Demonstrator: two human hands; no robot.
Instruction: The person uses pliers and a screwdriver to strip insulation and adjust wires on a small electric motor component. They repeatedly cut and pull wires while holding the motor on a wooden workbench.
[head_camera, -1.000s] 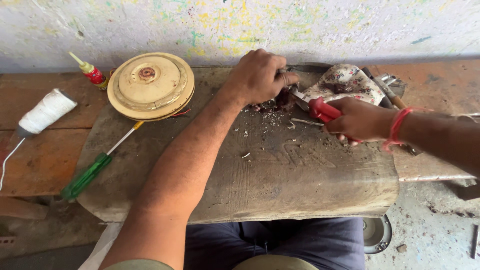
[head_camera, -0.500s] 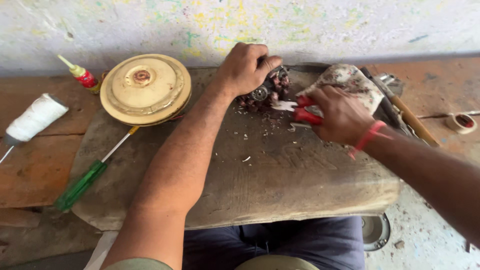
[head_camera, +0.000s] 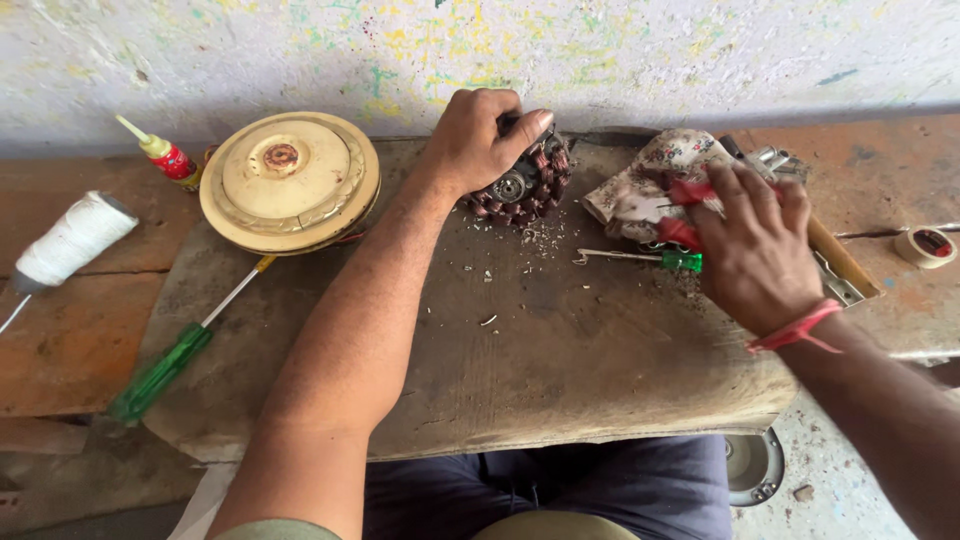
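Observation:
My left hand (head_camera: 478, 140) grips a round motor stator with copper-brown windings (head_camera: 525, 185) and holds it tilted on edge at the back of the worn board (head_camera: 560, 360). My right hand (head_camera: 755, 250) lies over red-handled pliers (head_camera: 685, 232), fingers stretched across the handles, beside a patterned cloth (head_camera: 650, 185). A small green-handled screwdriver (head_camera: 640, 258) lies on the board just left of that hand. Bits of debris are scattered below the stator.
A cream round fan cover (head_camera: 290, 180) sits at the back left, with a long green-handled screwdriver (head_camera: 165, 365) in front of it. A red glue bottle (head_camera: 165, 155) and a white thread spool (head_camera: 70, 240) lie left. A tape roll (head_camera: 925, 245) lies right.
My left hand has tipped the stator up on its edge. My right hand has carried the red pliers to the right, away from the stator, and now rests by the cloth.

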